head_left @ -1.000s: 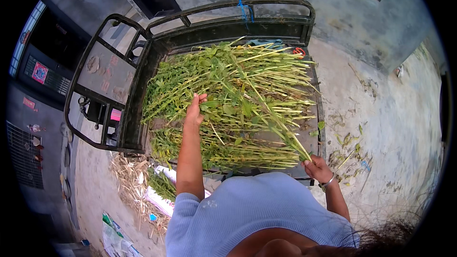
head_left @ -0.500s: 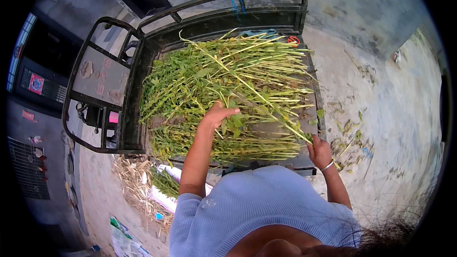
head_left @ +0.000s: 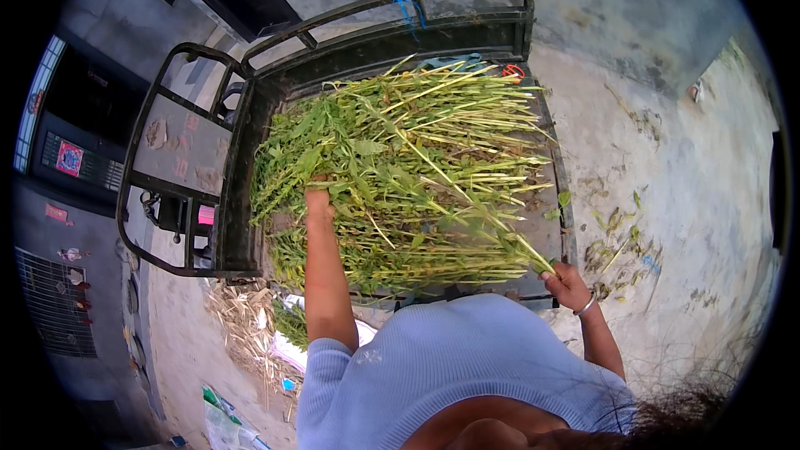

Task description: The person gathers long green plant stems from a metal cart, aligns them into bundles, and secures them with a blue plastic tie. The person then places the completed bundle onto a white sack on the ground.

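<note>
Cut leafy plant stalks [head_left: 475,104] lie in layers across a cart bed, leafy tops to the left and bare stems to the right. My right hand [head_left: 568,287], closed round the cut end of one plant stalk [head_left: 527,246], is just beyond the bed's near right corner. That stalk slants up and left over the others. My left hand [head_left: 319,202] reaches into the leafy tops at the left of the pile; leaves hide its fingers, so what they grip cannot be made out.
Dark metal rails [head_left: 125,208] enclose the bed's left and far sides, with blue string [head_left: 407,10] tied on the far rail. Fallen leaves [head_left: 612,237] litter the concrete at right. Dry husks [head_left: 242,317] and a white sack [head_left: 292,352] lie below the bed's near left corner.
My left hand has moved left, from the middle of the pile into the leafy tops. My right hand has shifted slightly down and right, still holding the stalk's end.
</note>
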`<act>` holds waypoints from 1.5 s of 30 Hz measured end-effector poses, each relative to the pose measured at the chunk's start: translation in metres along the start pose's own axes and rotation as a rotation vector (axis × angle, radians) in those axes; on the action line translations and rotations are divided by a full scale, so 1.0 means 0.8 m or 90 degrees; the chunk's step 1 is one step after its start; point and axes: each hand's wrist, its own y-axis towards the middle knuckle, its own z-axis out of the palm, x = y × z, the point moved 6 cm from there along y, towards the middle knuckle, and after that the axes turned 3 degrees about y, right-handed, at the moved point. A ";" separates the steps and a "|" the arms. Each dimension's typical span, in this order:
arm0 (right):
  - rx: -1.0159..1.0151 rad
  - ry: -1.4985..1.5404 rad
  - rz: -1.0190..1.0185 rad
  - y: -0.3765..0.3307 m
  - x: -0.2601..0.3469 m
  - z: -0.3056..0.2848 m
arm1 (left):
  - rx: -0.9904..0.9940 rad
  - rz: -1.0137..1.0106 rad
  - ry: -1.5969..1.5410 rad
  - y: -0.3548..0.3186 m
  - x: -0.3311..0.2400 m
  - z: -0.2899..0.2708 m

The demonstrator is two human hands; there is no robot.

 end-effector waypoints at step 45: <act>0.054 0.080 0.085 0.009 -0.025 0.005 | 0.290 0.306 0.465 -0.119 -0.019 0.078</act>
